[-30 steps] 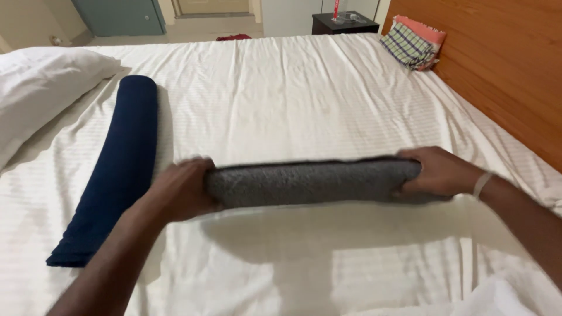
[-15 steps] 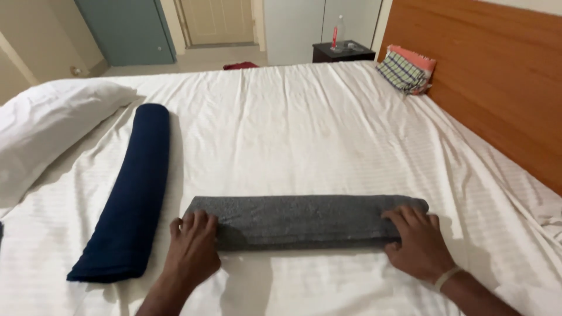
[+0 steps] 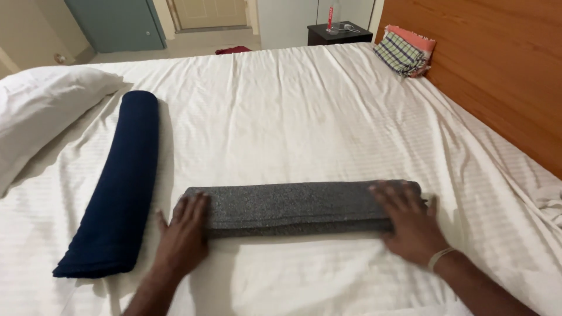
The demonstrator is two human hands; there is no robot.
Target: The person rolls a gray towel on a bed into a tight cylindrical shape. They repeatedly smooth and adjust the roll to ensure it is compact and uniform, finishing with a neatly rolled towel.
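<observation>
Left hand [image 3: 184,233] and right hand [image 3: 410,219] pressing flat, fingers spread, on grey towel roll [image 3: 298,206]; rolling looking done. Navy roll [image 3: 117,184] lying finished beside on bed [image 3: 304,111].

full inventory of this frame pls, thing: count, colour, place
grey folded blanket: 1, grey, near middle of the bed, lying crosswise
navy rolled blanket: 1, dark blue, left side of the bed, lying lengthwise
bed sheet: 1, white with faint stripes, covering the bed
pillow: 1, white, far left
checked cloth: 1, green-white check, far right corner by the headboard
pink cloth: 1, pink, behind the checked cloth
headboard: 1, brown wood, right edge
nightstand: 1, dark, beyond the bed
door: 1, teal, far left
left hand: 1, flat on the grey blanket's left end
right hand: 1, flat on its right end, pale band at the wrist
</observation>
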